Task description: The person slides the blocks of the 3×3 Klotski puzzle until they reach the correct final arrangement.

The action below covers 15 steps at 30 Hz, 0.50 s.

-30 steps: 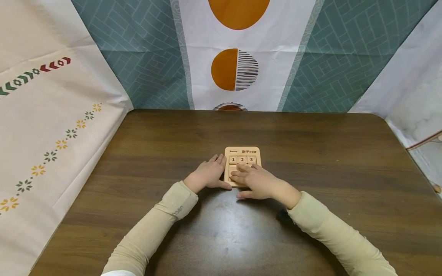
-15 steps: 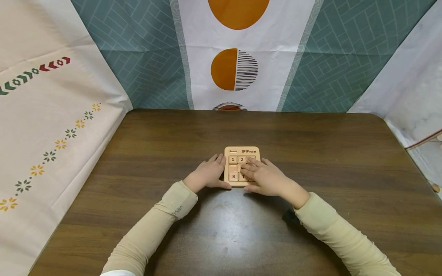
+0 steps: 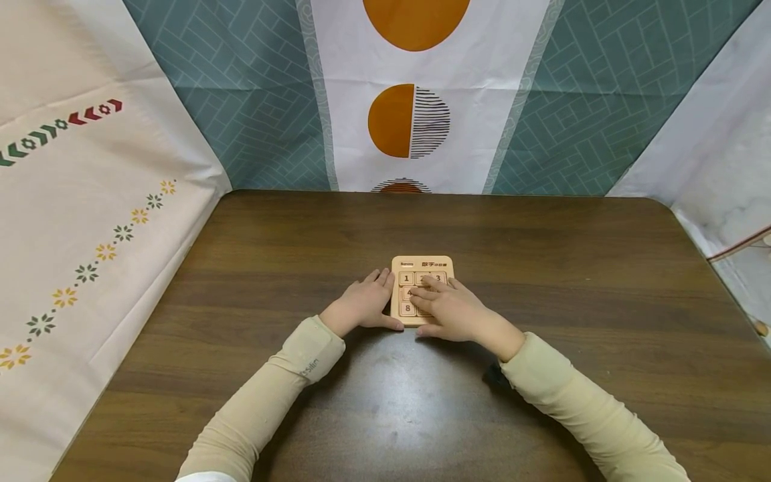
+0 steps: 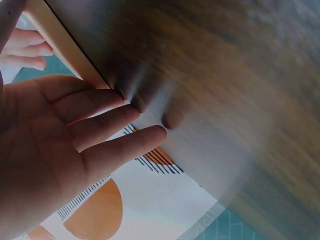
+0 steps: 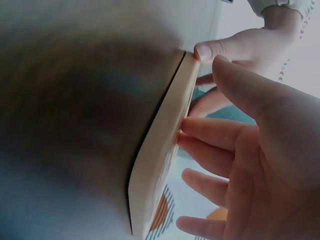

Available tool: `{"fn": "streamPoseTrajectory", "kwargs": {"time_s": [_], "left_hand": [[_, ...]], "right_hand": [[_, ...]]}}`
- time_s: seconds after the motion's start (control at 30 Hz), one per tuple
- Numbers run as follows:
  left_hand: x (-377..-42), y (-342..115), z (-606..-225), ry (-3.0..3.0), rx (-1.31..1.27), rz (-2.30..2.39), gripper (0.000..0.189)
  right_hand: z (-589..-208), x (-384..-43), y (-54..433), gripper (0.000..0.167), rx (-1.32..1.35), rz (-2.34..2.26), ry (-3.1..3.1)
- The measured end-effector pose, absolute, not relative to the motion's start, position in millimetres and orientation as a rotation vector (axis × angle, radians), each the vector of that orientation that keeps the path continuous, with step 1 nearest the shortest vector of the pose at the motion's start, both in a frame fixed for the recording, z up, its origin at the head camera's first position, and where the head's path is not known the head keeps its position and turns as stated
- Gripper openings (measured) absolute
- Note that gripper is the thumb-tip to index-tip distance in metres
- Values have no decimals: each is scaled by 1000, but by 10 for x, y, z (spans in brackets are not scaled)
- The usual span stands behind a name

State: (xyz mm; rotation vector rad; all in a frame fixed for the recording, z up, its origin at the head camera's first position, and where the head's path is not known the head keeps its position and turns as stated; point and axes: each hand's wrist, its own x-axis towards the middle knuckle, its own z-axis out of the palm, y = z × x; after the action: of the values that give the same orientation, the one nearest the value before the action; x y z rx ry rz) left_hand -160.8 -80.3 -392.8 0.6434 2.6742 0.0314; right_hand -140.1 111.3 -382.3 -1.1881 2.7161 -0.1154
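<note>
A small wooden number slide puzzle (image 3: 415,259) lies flat on the table. Its top row shows tiles 1 (image 3: 406,278), 2 and 3, the 2 partly covered. Below the 1 is a tile marked 4 (image 3: 406,293), partly under a fingertip, and tile 8 (image 3: 407,308) fills the bottom left. My left hand (image 3: 361,304) rests against the left edge, fingers straight, thumb at the near left corner. My right hand (image 3: 458,313) lies over the right side, hiding other tiles. In the right wrist view, two of its fingertips (image 5: 190,125) touch the puzzle's face.
A dark brown wooden table (image 3: 289,234) extends around the puzzle. Behind it hangs a green and white cloth (image 3: 349,134) with orange circles. A patterned white cloth (image 3: 78,221) borders the left side, and another pale cloth (image 3: 723,174) the right.
My right hand first shifted right, uncovering a gap under tile 1 and tile 8 below. It then came back left, and tile 4 now occupies that gap. The left hand stayed put.
</note>
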Motion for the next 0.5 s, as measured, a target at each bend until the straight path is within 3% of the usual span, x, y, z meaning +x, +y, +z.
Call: {"fn": "streamPoseTrajectory", "kwargs": {"time_s": [0.2,0.5], "left_hand": [[-1609,-796,-3931,2676,654,31,105],[-1613,-802,-3938,2669,626,40,107]], "right_hand": [[-3812,-1384,1086,63,-1192,-115,2700],[-3792,-1284,1254,51,-1250,-103,2743]]}}
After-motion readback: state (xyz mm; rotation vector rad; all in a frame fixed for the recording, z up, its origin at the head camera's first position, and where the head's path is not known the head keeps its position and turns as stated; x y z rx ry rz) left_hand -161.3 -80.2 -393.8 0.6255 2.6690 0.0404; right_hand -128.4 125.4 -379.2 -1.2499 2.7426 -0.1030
